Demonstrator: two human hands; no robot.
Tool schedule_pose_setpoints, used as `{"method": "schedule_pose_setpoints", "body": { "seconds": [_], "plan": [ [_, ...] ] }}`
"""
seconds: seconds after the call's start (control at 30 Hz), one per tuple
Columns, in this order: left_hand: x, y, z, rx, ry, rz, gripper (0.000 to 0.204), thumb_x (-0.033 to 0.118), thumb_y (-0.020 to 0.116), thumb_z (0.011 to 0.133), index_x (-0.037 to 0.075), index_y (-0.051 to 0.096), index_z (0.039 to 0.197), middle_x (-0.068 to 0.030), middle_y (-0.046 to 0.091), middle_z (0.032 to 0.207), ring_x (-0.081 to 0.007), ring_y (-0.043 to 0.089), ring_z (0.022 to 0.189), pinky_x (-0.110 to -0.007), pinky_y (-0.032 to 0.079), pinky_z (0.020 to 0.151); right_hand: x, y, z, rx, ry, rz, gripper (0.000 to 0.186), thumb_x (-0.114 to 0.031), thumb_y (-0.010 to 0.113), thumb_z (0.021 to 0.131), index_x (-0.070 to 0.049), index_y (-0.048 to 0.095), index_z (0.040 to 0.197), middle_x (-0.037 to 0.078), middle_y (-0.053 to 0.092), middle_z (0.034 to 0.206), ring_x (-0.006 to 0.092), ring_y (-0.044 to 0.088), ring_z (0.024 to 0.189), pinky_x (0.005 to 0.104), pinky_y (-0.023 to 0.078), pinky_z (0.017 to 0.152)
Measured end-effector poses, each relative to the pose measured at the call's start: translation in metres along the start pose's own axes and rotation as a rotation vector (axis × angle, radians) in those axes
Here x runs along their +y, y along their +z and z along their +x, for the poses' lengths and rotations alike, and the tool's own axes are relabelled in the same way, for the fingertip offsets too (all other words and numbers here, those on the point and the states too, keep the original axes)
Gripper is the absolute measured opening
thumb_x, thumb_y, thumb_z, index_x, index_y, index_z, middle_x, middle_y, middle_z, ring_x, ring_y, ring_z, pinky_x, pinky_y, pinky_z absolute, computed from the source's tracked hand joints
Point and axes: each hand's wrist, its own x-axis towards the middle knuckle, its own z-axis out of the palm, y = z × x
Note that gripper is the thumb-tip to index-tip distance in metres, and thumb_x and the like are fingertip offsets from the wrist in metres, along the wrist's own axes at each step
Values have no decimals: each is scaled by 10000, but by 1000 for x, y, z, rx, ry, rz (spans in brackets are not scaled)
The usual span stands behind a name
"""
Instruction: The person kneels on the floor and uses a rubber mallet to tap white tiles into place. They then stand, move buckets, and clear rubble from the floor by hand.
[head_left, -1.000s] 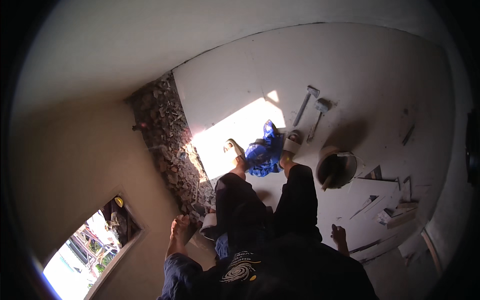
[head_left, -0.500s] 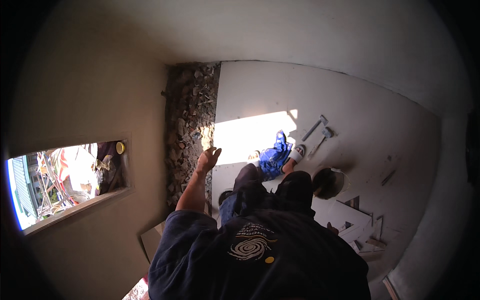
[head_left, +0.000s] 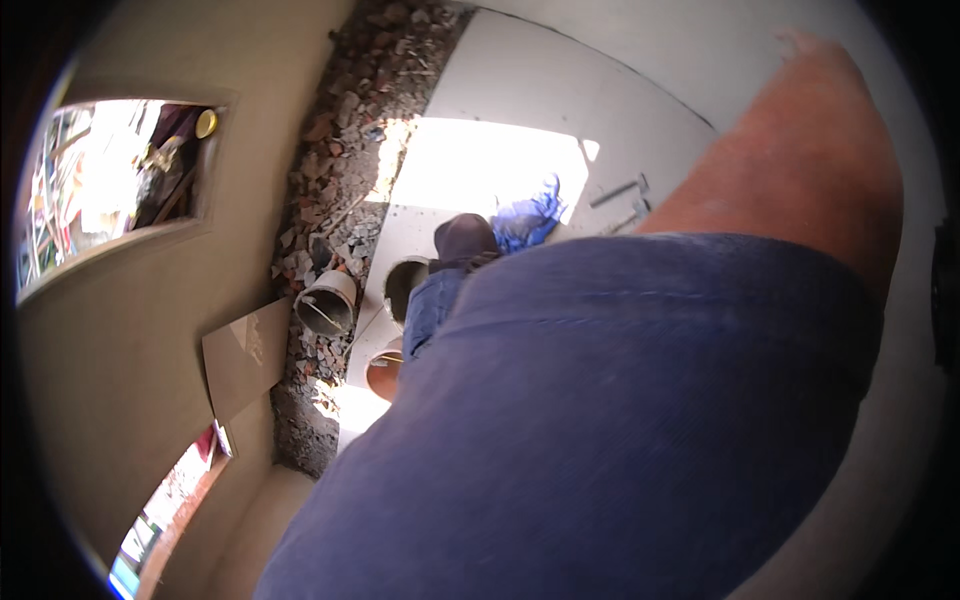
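Note:
My right arm (head_left: pixel 780 165) is raised across the upper right, bare below a dark blue sleeve. Only a blurred bit of my right hand (head_left: pixel 793 42) shows at its far end, against the pale wall; its fingers cannot be made out. My left hand is out of sight. On the floor ahead lies a crumpled blue cloth or plastic sheet (head_left: pixel 530 218) beside a sunlit patch. Two hammer-like tools, one of them a grey-headed hammer (head_left: pixel 620 190), lie between that sheet and my right arm. No thing is seen in contact with my right hand.
Broken rubble (head_left: pixel 335 150) runs along the left wall beside large pale tiles (head_left: pixel 500 70). A grey bucket (head_left: pixel 327 303), a dark-mouthed bucket (head_left: pixel 402 290) and an orange bucket (head_left: pixel 383 375) stand at left. A tile piece (head_left: pixel 245 360) leans on the wall below a window opening (head_left: pixel 120 190).
My body has turned and leaned, so my torso fills more of the view. My left hand has left the view and my right arm has risen into it. Buckets at left now show.

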Motion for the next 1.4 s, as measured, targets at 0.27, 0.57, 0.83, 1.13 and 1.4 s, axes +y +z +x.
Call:
{"method": "schedule_pose_setpoints", "body": {
  "seconds": [0.27,0.57,0.83,1.13,1.4],
  "plan": [
    [-137,247,-172,-6,-229,-278,423,354,457,988,-5,679,1012,-206,690,974,-314,683,894,-420,534,794,233,-56,-104,325,371,-37,537,-444,497,917,58,652,807,217,672,788,309,667,696,400,523,685],
    [-8,369,-467,-781,-1144,-219,398,340,475,984,7,649,853,-133,668,758,-295,652,718,-410,514,627,368,9,-247,217,722,-193,656,-525,418,921,69,642,1084,267,619,1141,384,584,1109,437,454,972],
    [-91,311,-259,-387,-988,-285,456,405,485,976,-23,642,959,-133,667,797,-259,649,769,-391,523,645,259,75,-228,545,783,316,537,-499,606,855,24,652,743,246,658,811,377,648,807,451,494,746],
    [-39,320,-149,-260,-688,-281,568,424,518,960,-75,553,1230,-230,587,1214,-305,602,1053,-396,509,892,325,96,-177,732,830,613,477,-446,653,834,-4,590,664,93,581,592,181,537,535,360,453,548],
    [115,387,-281,-686,-1197,133,496,443,503,965,-13,651,837,-53,628,723,-165,592,675,-331,466,617,470,-38,52,627,787,727,530,-497,660,814,-3,685,1004,218,672,1055,337,628,1044,408,486,903]
  ]
}}
